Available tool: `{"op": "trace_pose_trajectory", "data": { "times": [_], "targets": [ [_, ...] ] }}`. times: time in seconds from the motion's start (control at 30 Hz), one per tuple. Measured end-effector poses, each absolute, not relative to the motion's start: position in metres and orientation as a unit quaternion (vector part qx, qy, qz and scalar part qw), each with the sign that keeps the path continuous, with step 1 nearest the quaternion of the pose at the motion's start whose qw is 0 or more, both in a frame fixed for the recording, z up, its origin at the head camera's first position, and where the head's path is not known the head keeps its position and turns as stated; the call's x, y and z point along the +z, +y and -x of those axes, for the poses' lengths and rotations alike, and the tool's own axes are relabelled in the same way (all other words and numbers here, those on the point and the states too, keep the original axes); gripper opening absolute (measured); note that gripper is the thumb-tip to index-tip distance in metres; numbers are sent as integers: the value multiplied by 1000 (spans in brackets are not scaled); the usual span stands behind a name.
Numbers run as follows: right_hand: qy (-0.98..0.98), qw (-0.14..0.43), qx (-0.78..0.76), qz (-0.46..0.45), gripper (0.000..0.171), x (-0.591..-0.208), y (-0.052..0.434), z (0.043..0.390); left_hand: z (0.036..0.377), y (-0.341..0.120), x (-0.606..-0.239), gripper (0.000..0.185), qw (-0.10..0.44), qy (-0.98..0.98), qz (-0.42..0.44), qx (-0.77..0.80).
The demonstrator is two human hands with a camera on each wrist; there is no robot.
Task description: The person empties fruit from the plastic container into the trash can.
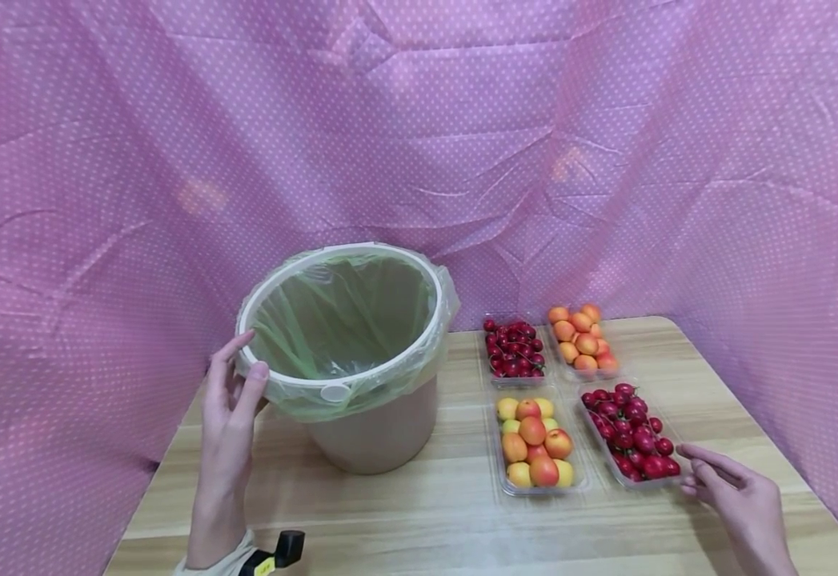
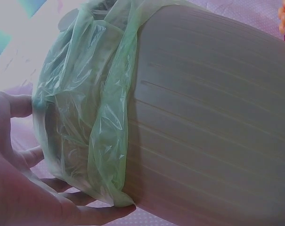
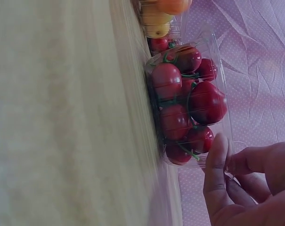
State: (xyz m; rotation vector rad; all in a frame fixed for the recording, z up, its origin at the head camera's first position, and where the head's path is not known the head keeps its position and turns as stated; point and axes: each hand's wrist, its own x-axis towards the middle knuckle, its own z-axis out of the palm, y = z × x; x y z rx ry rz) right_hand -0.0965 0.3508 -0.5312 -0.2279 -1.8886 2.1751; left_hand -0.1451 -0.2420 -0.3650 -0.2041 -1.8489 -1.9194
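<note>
A beige bin [image 1: 375, 432] stands tilted in perspective on the table, lined with a translucent green bag [image 2: 116, 117] folded over its white rim. My left hand [image 1: 230, 400] touches the rim at its near left, fingers spread along the bag-covered edge in the left wrist view. At the right, my right hand [image 1: 739, 500] pinches the near right corner of a clear plastic box of red cherries [image 1: 631, 432] between thumb and fingers. In the right wrist view the cherries [image 3: 175, 122] show green stems, and the box sits on the table.
Left of that box stands a box of yellow-red fruit [image 1: 537, 444]. Behind are another box of cherries [image 1: 514, 348] and a box of orange fruit [image 1: 583, 340]. Pink dotted cloth [image 1: 462, 144] encloses the wooden table [image 1: 419, 520] at the back and sides.
</note>
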Motion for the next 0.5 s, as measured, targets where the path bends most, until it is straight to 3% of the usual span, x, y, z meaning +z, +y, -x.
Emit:
{"op": "trace_pose_trajectory", "data": {
  "times": [0.5],
  "targets": [
    [-664, 153, 727, 82, 22, -503, 344, 90, 154, -247, -354, 47, 217, -676, 65, -701]
  ]
}}
